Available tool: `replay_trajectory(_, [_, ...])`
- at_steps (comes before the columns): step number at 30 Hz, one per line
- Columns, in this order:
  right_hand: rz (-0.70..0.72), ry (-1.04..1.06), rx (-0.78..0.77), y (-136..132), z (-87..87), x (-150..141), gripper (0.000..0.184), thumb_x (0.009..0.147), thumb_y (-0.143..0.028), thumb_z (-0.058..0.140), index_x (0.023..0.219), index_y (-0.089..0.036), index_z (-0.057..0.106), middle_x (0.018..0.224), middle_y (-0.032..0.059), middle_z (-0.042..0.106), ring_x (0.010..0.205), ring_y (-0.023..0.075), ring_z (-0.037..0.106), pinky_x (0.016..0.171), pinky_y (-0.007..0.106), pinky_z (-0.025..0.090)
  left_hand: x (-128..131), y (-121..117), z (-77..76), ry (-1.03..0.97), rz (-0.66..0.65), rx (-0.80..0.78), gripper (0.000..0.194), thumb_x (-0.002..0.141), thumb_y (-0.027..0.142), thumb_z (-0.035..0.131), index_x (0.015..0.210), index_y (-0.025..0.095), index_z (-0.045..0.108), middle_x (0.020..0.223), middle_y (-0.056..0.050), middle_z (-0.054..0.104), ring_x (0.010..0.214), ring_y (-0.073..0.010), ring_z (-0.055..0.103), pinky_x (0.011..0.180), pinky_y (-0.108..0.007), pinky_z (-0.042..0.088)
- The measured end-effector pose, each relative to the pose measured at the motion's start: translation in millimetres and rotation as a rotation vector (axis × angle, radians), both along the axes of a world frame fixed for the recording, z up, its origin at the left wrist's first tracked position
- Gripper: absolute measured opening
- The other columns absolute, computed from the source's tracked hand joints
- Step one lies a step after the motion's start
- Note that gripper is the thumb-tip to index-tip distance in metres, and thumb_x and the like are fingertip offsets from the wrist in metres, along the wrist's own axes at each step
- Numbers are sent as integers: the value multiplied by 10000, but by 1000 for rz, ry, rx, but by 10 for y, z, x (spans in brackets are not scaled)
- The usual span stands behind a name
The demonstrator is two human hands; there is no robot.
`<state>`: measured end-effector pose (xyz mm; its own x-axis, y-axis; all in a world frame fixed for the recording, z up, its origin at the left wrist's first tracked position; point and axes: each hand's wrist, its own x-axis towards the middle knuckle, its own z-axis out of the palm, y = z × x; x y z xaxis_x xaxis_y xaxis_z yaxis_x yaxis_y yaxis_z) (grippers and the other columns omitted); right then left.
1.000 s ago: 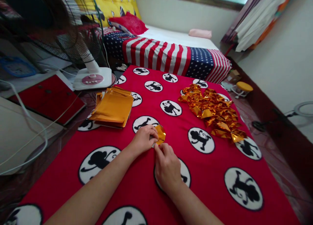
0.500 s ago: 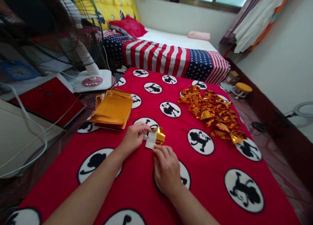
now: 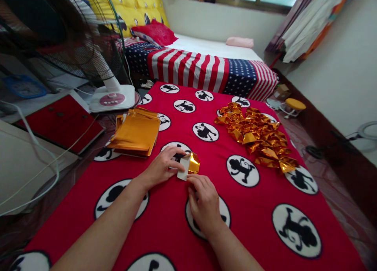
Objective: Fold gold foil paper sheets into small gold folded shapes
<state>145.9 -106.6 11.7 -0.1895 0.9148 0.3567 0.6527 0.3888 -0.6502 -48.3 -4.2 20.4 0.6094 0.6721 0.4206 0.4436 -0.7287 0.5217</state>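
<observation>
A small piece of gold foil paper (image 3: 194, 163), partly folded, lies in front of me on the red cloth. Its left part shows the white back, and the shiny gold side faces up on the right. My left hand (image 3: 163, 165) holds the paper's left side, thumb and fingers at the white part. At the near edge, my right hand (image 3: 205, 202) pinches the paper with curled fingers; its thumb tip is partly hidden. Left of the paper sits a stack of flat gold foil sheets (image 3: 137, 131). Folded gold foil pieces (image 3: 259, 139) form a heap at the right.
The red cloth (image 3: 247, 231) with white monkey circles covers the table. A standing fan (image 3: 112, 98) is at the left, beside a red panel (image 3: 63, 119) and white cables. Beyond the table is a bed (image 3: 188, 68); a yellow stool (image 3: 295, 104) stands on the floor to the right.
My left fingers have shifted from the paper's far left corner down along its left side. The white part looks narrower and lifted. My right hand has barely moved.
</observation>
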Motion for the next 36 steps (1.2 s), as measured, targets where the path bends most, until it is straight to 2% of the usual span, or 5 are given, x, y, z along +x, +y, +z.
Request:
replay_trajectory(5, [-35, 50, 6, 21, -18, 24, 307, 836, -42, 538, 1086, -214, 588, 1051, 65, 666, 986, 223, 584, 862, 369, 466, 20, -75, 33, 5, -33, 3, 130, 843, 175, 662, 820, 262, 756, 1020, -48, 652, 1035, -179, 565, 930, -346, 451])
replay_trajectory(10, [-30, 76, -15, 79, -23, 59, 291, 832, -53, 562, 1073, -213, 591, 1062, 74, 649, 994, 223, 582, 881, 374, 477, 46, -149, 55, 82, -56, 1, 126, 873, 204, 635, 851, 258, 748, 900, -28, 688, 888, -150, 588, 842, -310, 433])
replay_trajectory(19, [-22, 124, -34, 126, -63, 111, 189, 857, -106, 583, 1011, -197, 647, 1079, 98, 587, 1013, 215, 580, 883, 363, 500, 81, -258, 64, 178, -61, -48, 106, 884, 256, 629, 885, 235, 732, 908, -29, 688, 863, -154, 606, 822, -298, 430])
replay_trajectory(26, [-62, 143, -78, 140, -15, 108, 171, 873, -123, 563, 954, -202, 691, 961, 73, 588, 917, 202, 588, 794, 333, 496, 127, -276, 85, 129, 21, -203, 202, 929, 283, 556, 885, 208, 738, 912, -43, 686, 872, -156, 609, 801, -275, 460])
replay_trajectory(36, [-89, 158, -80, 177, 28, 85, 181, 895, -139, 533, 899, -191, 707, 915, 69, 602, 875, 188, 596, 759, 302, 484, 201, -292, 132, 113, 166, -293, 126, 847, 207, 632, 730, 184, 676, 795, -29, 658, 791, -151, 594, 715, -255, 444])
